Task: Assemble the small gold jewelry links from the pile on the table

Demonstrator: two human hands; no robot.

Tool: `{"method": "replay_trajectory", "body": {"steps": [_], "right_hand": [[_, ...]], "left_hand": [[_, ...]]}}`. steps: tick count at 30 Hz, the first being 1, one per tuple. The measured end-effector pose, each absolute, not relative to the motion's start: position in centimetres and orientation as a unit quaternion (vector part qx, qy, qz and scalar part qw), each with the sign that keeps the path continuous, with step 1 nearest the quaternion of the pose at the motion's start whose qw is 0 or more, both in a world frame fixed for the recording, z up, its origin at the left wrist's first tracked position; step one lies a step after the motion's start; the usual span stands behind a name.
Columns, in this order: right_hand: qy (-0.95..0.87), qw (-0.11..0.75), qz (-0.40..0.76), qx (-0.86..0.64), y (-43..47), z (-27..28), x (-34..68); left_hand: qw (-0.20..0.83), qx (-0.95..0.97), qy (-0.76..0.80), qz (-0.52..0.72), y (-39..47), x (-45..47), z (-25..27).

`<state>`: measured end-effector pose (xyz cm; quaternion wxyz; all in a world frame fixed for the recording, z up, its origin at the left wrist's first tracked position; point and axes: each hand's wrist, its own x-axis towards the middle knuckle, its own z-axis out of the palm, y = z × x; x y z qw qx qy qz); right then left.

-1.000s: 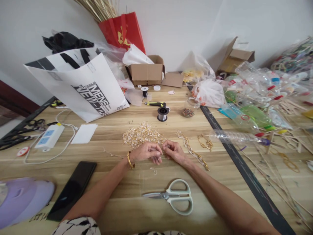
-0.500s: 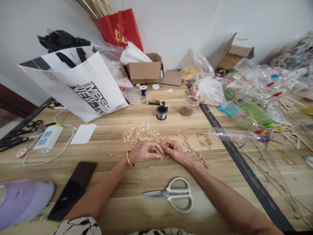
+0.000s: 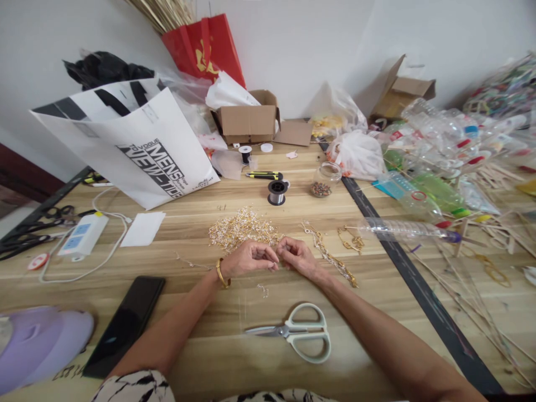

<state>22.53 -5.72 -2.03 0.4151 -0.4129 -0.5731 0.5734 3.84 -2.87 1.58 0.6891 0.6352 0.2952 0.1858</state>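
My left hand [image 3: 253, 258], a gold bangle at its wrist, has thumb and fingers pinched together. Fingertip to fingertip with it, my right hand [image 3: 297, 257] is closed in a pinch too. Whatever they hold is too small to make out. Just beyond them lies a heap of gold and clear beaded chain [image 3: 238, 228]. A short bit of chain [image 3: 263, 290] rests on the wood below the hands, and a thin strand [image 3: 188, 261] lies left of my wrist. Scissors with pale handles [image 3: 307, 334] lie nearer me. Right of my right hand are gold and silver chains [image 3: 330, 258].
Behind the heap are a wire spool [image 3: 277, 192], a yellow-black cutter [image 3: 263, 175] and a glass jar of beads [image 3: 321, 187]. A phone [image 3: 125, 324] and a power strip [image 3: 82, 235] lie left. Plastic bottles [image 3: 435, 195] and sticks crowd the right side.
Almost nothing differs. Both hands hold the same place, with only a very slight shift of the fingers.
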Motion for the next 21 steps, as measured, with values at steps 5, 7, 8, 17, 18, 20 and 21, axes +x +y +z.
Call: {"method": "replay_trajectory", "body": {"steps": [5,7,8,17,18,20,21], "right_hand": [[-0.571,0.413,0.576,-0.413,-5.7,-2.0,22.5],[-0.574,0.411,0.574,-0.415,-5.7,-2.0,22.5],[-0.574,0.41,0.573,-0.416,-5.7,-2.0,22.6],[-0.562,0.418,0.588,-0.404,-5.7,-2.3,22.6],[-0.56,0.418,0.59,-0.405,-5.7,-2.3,22.6],[-0.561,0.419,0.586,-0.408,-5.7,-2.1,22.6],[-0.564,0.419,0.582,-0.409,-5.7,-2.1,22.5]], "left_hand": [[0.685,0.639,0.297,0.185,-2.9,3.8,1.7],[0.687,0.635,0.3,0.185,-3.0,3.8,1.8],[0.688,0.633,0.3,0.186,-3.0,3.9,1.8],[0.696,0.632,0.292,0.176,-3.6,4.5,1.6],[0.7,0.63,0.289,0.171,-3.7,4.6,1.5],[0.705,0.631,0.28,0.162,-4.1,4.9,1.1],[0.708,0.63,0.276,0.161,-4.2,5.1,0.8]]}}
